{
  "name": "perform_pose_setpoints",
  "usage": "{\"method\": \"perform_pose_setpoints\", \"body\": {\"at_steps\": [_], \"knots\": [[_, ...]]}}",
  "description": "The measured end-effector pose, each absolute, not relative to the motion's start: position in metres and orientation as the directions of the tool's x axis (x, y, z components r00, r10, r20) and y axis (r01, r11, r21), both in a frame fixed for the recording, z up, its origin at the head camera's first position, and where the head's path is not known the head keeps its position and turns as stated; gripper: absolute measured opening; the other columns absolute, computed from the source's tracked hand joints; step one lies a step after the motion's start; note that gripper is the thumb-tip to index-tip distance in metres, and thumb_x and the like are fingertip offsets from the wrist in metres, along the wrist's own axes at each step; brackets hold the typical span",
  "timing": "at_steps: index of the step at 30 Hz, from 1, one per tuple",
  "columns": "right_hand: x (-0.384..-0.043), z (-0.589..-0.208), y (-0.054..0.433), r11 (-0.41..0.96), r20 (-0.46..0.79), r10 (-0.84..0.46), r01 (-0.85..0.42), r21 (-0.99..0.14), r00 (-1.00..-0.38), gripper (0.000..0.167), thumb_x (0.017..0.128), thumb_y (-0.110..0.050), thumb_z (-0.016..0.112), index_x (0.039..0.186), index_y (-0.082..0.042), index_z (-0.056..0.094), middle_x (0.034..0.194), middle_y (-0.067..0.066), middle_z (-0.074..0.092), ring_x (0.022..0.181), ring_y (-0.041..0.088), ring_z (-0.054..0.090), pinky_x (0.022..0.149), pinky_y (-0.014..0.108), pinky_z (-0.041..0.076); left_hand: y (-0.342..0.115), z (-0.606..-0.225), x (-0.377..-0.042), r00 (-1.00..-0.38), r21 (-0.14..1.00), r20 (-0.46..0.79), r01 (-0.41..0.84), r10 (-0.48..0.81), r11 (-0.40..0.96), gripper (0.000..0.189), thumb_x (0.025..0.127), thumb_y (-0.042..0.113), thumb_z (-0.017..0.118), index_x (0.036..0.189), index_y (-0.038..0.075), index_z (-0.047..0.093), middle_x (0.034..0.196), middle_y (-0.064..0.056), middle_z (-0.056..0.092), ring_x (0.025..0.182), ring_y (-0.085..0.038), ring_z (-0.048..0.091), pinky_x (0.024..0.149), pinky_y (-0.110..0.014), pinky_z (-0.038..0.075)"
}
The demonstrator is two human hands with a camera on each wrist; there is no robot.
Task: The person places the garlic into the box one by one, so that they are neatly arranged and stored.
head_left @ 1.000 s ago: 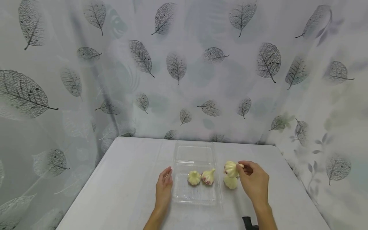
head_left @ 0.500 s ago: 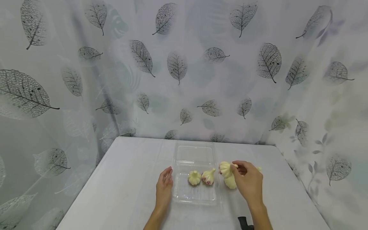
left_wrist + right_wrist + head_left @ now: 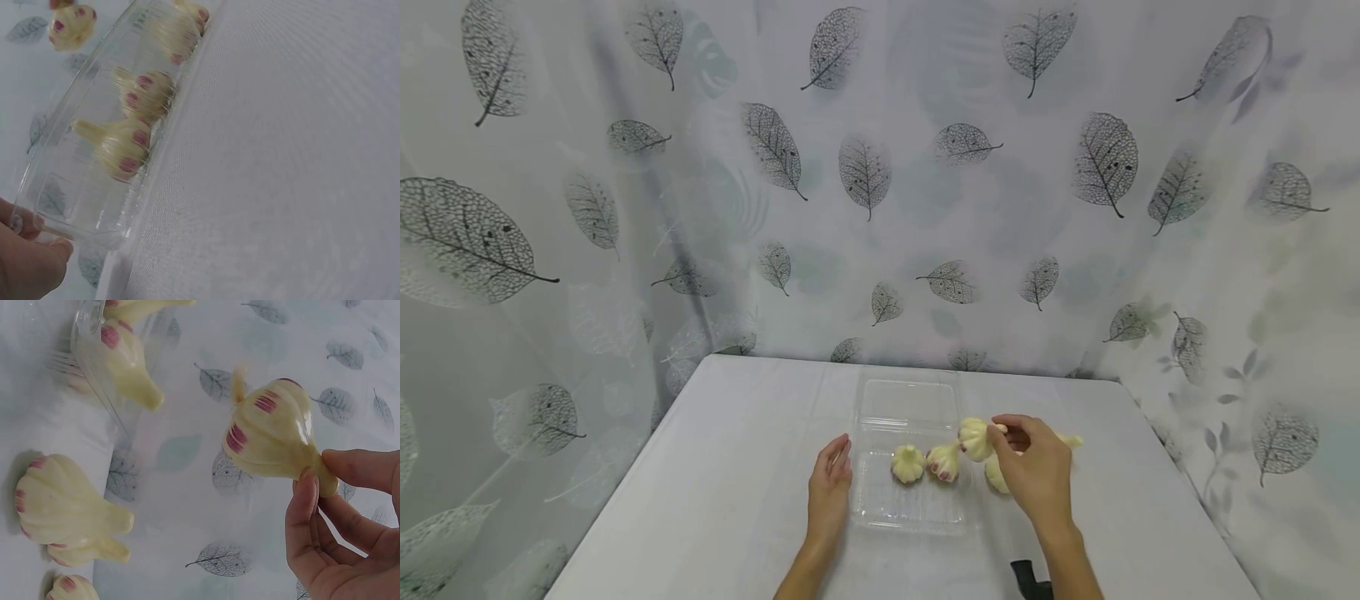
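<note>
My right hand (image 3: 1033, 471) pinches a garlic bulb (image 3: 974, 439) by its stem, with the cream, pink-streaked body hanging out toward the left. In the head view, that bulb overlaps the right side of a clear plastic container (image 3: 880, 517). Two garlic bulbs sit inside: one (image 3: 908, 464) in the middle, another (image 3: 943, 463) to its right. My left hand (image 3: 830, 492) is at the container's left side; in the left wrist view, thumb and fingers (image 3: 61, 249) hold its rim. Below the held bulb, the right wrist view shows another garlic bulb (image 3: 59, 500) on the table.
More garlic lies on the table right of the container, including a bulb (image 3: 1067, 439) partly behind my right hand. The container's lid (image 3: 908, 404) lies folded open toward the back. A leaf-print curtain (image 3: 880, 250) rises behind the white table (image 3: 737, 483).
My right hand has moved left with its garlic bulb, from above the loose bulbs to the container's right edge. My left hand has stayed in place.
</note>
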State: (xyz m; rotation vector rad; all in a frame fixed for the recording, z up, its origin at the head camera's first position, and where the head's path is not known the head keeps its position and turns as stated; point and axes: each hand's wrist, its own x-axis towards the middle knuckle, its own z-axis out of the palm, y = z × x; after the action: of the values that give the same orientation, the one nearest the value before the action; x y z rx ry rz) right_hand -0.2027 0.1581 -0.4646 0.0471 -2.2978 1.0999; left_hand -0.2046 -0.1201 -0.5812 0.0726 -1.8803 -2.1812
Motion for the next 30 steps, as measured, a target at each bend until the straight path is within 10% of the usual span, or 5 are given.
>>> {"method": "perform_pose_setpoints", "body": {"at_steps": [30], "knots": [[-0.208, -0.460, 0.130, 0.622, 0.565, 0.087, -0.398, -0.675, -0.821, 0.016, 0.085, -0.002, 0.084, 0.099, -0.005, 0.078, 0.088, 0.000, 0.070, 0.073, 0.011, 0.066, 0.064, 0.028, 0.062, -0.117, -0.578, -0.203, -0.964, 0.986, 0.109, 0.135, -0.241, -0.094, 0.050, 0.103, -0.010, 0.046, 0.152, 0.001, 0.045, 0.160, -0.021, 0.043, 0.151, -0.034, 0.039, 0.121, -0.035, 0.036]]}}
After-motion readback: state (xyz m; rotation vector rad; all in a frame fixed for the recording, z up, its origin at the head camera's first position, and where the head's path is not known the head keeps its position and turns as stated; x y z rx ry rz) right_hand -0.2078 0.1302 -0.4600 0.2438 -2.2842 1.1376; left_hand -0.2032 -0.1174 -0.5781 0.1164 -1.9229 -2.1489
